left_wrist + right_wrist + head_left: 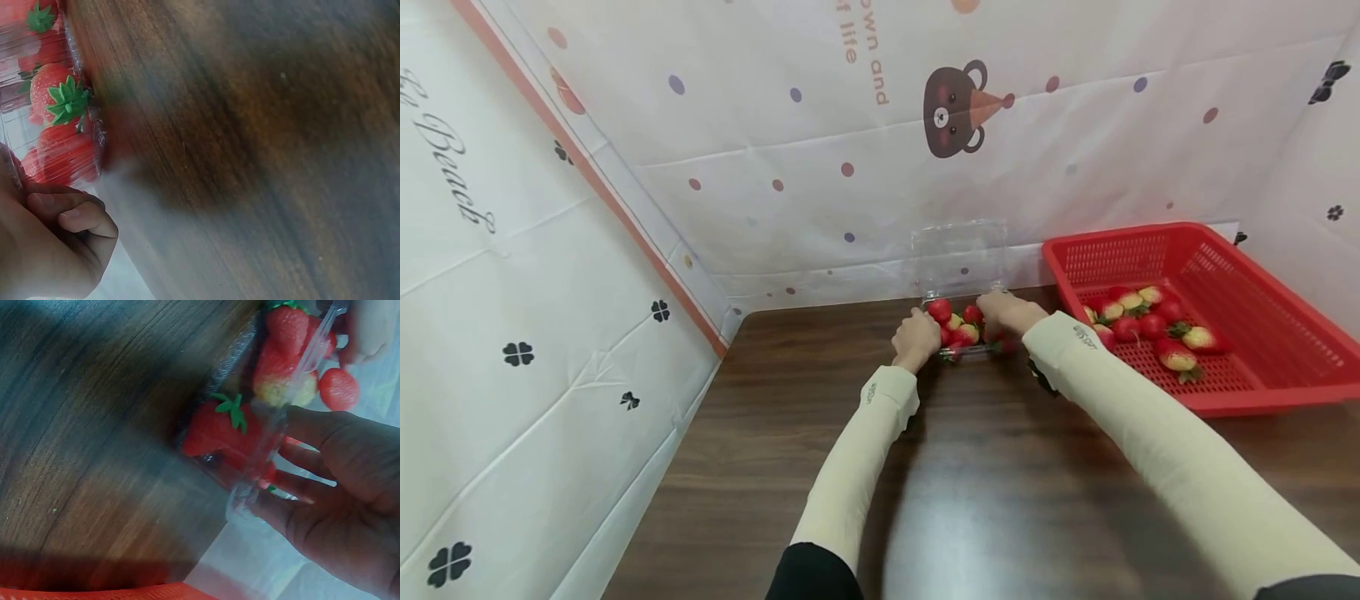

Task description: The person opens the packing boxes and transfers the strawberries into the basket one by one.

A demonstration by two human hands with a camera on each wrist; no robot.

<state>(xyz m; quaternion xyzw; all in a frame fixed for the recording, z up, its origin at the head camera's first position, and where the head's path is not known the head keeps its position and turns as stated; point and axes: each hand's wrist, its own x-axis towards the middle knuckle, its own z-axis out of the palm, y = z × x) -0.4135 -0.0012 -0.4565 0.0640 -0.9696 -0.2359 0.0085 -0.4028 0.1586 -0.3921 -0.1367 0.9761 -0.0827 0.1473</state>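
Note:
A clear plastic box (pixel 976 351) filled with red and pale-tipped strawberries (pixel 964 335) stands at the table's back edge, its transparent lid (pixel 958 250) raised against the wall. My left hand (pixel 916 340) grips the box's left side; in the left wrist view, the curled fingers (pixel 87 219) lie beside its corner. On the opposite side, my right hand (pixel 1009 313) holds the rim. The right wrist view has its spread fingers (pixel 300 428) around that edge, close to a strawberry (pixel 234 434) with green leaves. Part of the right fingertips is hidden by the box.
To the right sits a red plastic basket (pixel 1285 333) with several strawberries (pixel 1176 354) in its left part. The dark wooden table (pixel 760 467) extends toward me. A printed white sheet (pixel 820 208) covers the walls behind and at the left.

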